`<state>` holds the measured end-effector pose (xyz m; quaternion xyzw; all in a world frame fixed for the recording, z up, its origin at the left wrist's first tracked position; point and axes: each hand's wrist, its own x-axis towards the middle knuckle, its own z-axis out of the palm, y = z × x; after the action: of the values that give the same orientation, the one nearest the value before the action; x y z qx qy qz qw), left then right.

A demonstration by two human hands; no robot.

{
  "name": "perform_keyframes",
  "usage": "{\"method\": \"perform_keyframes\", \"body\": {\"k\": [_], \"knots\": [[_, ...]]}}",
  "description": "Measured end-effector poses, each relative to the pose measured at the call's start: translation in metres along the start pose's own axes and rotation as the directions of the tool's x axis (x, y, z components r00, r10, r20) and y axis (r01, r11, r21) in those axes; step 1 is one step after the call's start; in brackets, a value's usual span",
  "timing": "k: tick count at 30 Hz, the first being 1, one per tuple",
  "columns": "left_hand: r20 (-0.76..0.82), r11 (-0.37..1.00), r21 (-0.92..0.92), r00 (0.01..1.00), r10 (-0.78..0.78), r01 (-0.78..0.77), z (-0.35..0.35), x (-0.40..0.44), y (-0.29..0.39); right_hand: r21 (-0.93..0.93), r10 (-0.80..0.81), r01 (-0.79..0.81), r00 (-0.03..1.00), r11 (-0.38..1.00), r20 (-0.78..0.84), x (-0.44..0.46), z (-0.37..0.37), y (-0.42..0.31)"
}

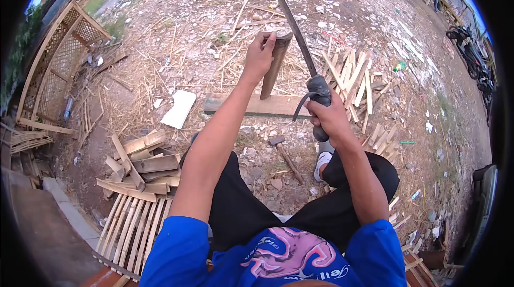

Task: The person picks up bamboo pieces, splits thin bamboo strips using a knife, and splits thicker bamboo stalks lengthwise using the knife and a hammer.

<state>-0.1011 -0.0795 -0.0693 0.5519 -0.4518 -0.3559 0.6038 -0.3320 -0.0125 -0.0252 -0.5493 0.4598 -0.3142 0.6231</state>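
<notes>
One bamboo piece [276, 69] stands on plank [233, 106]; our left fingers [267, 42] pinch its top, right fingers [317, 109] wrap knife [305, 54] above plank; stray swing could cut us.

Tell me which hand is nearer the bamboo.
Left: the left hand holds the bamboo near its top; the right hand is apart from it, to its right, gripping the knife.

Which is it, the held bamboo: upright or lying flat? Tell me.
The held bamboo is roughly upright: the left hand grips its top, its lower end at the plank.
</notes>
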Motion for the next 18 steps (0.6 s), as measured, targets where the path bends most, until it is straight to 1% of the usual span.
{"method": "perform_keyframes", "body": {"k": [3, 9, 10, 18], "knots": [[-0.002, 1.000, 0.009, 1.000, -0.006, 0.006, 0.000, 0.003, 0.003, 0.041, -0.005, 0.003, 0.999, 0.999, 0.044, -0.001, 0.008, -0.008], [-0.021, 1.000, -0.013, 1.000, 0.010, -0.010, 0.000, 0.006, -0.003, -0.055, -0.002, 0.004, 0.999, 0.999, 0.034, 0.002, 0.023, -0.006], [-0.024, 1.000, -0.006, 1.000, 0.015, -0.015, -0.001, 0.007, -0.004, -0.021, -0.023, 0.024, 0.999, 0.999, 0.047, 0.003, 0.024, -0.004], [-0.039, 1.000, 0.018, 0.999, 0.020, -0.019, -0.001, 0.003, 0.000, -0.068, -0.033, 0.035, 0.999, 0.997, 0.024, 0.007, 0.023, -0.003]]}}
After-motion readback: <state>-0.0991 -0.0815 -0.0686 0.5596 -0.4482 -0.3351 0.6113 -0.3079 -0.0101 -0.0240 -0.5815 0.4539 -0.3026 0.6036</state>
